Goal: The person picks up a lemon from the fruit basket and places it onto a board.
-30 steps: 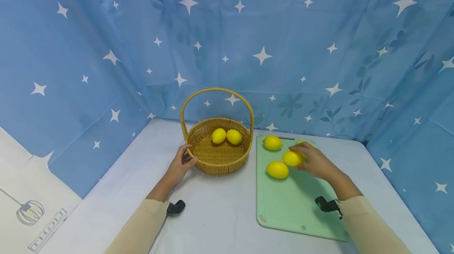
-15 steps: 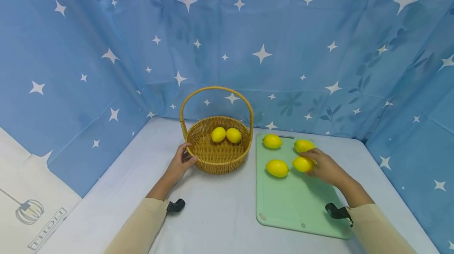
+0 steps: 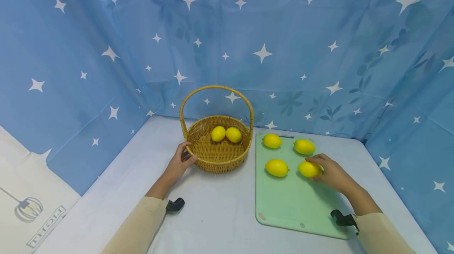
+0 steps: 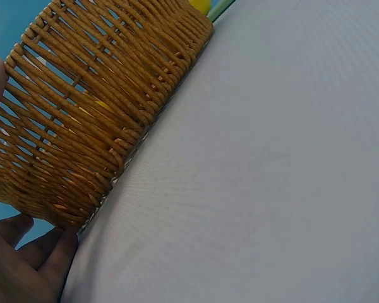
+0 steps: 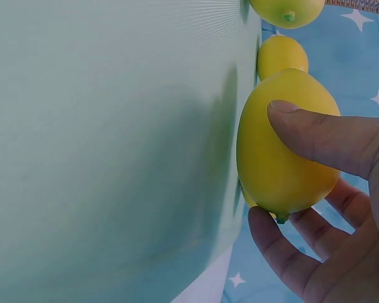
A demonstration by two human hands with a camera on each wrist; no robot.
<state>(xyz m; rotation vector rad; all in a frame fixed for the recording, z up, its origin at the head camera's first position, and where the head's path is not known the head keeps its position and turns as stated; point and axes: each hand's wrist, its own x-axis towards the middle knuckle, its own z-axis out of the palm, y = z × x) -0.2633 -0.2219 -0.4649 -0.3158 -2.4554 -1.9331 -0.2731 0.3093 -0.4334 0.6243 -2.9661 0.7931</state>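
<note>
The basket (image 3: 220,167) holds two lemons (image 3: 218,134) — left hand (image 3: 178,165) grips it, right hand (image 3: 332,174) clasps another lemon (image 3: 308,169).

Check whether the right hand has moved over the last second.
Yes. In the head view, judged against the green board, the right hand has shifted rightward and toward the camera, holding a lemon.

Two lemons (image 3: 218,134) lie in the basket (image 3: 219,167), left of the cutting board (image 3: 283,203) with more lemons (image 3: 277,167) on it.
</note>
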